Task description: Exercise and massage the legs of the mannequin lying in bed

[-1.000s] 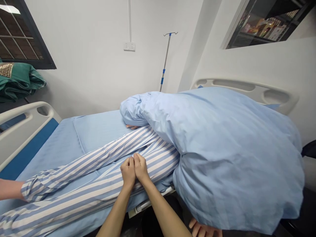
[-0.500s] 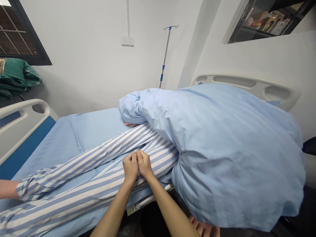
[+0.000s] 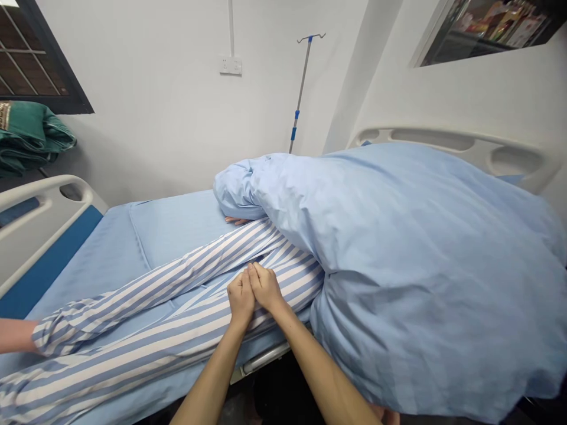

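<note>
My left hand (image 3: 241,293) and my right hand (image 3: 264,286) are both closed into fists, side by side and touching at the knuckles. They are at the thigh of the nearer leg of the blue-and-white striped trousers (image 3: 295,274); I cannot tell how firmly they press. No object shows in either fist, and the cloth around them is not bunched up. The trousers are on a figure lying on the bed, with a bare ankle (image 3: 18,335) at the left. A light blue quilt (image 3: 398,248) covers the figure's upper body and hangs over the near bedside.
The bed has a light blue sheet (image 3: 177,221), a footboard (image 3: 57,206) at left and a headboard (image 3: 481,147) at right. Fingers (image 3: 237,221) peek from under the quilt. A drip stand (image 3: 301,88) rises behind the bed. Green folded cloth (image 3: 35,139) is at the left.
Both fists have shifted slightly right and up in the picture, staying together. The right fist has turned a little and overlaps the left more. The camera view has moved slightly.
</note>
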`<state>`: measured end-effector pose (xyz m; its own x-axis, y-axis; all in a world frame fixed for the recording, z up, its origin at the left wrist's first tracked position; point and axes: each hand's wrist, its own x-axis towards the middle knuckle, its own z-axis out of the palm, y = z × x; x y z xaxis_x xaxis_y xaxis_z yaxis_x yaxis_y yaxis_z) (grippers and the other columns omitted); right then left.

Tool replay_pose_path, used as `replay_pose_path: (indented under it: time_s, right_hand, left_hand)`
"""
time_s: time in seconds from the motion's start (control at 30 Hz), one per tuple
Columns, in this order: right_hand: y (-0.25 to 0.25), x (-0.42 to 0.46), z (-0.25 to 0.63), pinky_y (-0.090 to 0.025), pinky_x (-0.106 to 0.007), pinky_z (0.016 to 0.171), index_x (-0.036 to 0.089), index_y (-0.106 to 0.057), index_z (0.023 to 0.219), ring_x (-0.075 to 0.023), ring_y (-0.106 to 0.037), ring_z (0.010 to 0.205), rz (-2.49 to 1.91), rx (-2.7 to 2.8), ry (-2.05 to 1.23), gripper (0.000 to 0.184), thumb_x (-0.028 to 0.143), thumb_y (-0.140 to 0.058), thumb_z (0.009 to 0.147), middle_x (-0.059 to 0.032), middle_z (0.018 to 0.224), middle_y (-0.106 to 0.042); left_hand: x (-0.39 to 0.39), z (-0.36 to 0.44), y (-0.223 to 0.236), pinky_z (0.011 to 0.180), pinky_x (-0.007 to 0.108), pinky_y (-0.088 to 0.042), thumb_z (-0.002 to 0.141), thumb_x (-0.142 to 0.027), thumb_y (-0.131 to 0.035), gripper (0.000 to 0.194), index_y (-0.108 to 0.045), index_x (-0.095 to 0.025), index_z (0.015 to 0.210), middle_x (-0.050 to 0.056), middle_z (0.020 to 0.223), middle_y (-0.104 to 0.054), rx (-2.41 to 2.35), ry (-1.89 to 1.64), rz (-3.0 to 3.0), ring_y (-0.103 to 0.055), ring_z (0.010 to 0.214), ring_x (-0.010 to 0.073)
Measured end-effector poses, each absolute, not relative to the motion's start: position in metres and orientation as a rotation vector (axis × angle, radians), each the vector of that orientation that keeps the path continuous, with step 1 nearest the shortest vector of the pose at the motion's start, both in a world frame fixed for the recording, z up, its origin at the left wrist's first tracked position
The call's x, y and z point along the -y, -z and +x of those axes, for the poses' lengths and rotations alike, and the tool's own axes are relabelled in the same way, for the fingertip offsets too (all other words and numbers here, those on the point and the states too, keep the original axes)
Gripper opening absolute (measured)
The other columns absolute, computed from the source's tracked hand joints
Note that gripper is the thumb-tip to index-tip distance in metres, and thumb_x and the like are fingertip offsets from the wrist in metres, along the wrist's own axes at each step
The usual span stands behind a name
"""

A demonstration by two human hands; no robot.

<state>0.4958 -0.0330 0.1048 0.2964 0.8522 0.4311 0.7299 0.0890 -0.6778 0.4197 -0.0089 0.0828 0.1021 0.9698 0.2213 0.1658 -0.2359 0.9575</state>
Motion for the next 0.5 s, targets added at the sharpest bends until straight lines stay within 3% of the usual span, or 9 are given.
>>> replay_pose_path:
  time_s: [0.5]
  right_hand:
    - [-0.092,0.027,0.516,-0.031,-0.023,0.053,0.02,-0.037,0.059,-0.011,-0.04,0.052,-1.438,1.041,-0.359,0.037,0.039,-0.029,0.09,0.0022,0.054,-0.043]
  left_hand:
    - [0.007,0.457,-0.097,0.047,0.026,-0.023,0.084,-0.043,-0.034,0.049,-0.038,-0.019,0.042,-0.001,0.04,-0.041,-1.184,-1.188,1.573,-0.034,0.042,0.0096]
